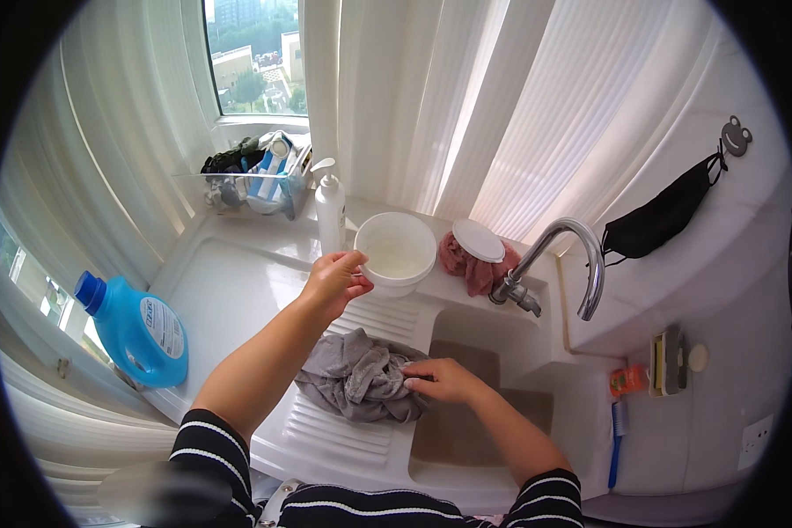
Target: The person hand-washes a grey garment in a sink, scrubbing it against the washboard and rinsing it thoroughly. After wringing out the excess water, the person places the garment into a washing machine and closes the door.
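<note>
Countertop [216, 273] holds white tub [394, 288] (pale contents [396, 258]).

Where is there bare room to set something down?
Best is the white counter between the blue jug, pump bottle and left hand; a ribbed strip lies bare on the near side of the grey cloth. It's crowded along the back: pump bottle, bowl, pink cloth and faucet stand close.

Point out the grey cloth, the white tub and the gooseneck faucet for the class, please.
Grey cloth [358, 377]: head view, on its crumpled middle.
White tub [397, 228]: head view, on its inner far wall.
Gooseneck faucet [597, 267]: head view, on its curved spout.
</note>
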The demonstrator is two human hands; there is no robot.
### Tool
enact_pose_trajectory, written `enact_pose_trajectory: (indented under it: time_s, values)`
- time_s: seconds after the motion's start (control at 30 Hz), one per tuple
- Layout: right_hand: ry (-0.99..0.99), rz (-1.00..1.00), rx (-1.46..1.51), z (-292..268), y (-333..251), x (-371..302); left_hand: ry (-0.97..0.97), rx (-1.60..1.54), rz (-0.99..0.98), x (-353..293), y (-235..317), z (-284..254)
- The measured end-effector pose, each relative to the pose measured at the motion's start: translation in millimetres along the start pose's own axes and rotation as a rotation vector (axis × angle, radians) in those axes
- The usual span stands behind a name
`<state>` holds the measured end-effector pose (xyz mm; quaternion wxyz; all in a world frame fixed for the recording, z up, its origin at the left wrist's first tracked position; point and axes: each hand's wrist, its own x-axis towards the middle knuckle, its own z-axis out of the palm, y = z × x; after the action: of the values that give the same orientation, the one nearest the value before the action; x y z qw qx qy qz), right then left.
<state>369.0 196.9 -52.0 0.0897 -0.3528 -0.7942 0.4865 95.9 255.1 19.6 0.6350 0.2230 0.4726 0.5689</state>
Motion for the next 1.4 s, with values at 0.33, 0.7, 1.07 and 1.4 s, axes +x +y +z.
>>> enact_pose_trajectory:
  time_s: [0.33, 0.7, 1.07, 1.4]
  values:
    - [0.092, -0.006, 0.211, 2.9, 14.6, -4.0, 0.132, -0.097, -0.040, 84.7, -19.1, 47.3]
    - [0.263, 0.209, 0.329, 15.3, 8.3, 5.0, 0.240, 0.106, 0.022, 109.6, -8.3, 63.3]
    - [0.347, 0.378, -0.115, 60.8, -33.0, 40.7, -0.136, 1.529, 0.188, -66.0, -73.4, -64.4]
    - [0.810, -0.128, -0.475, 91.1, -17.3, 66.1, 0.128, 1.501, 0.902, -42.4, -113.9, -58.7]
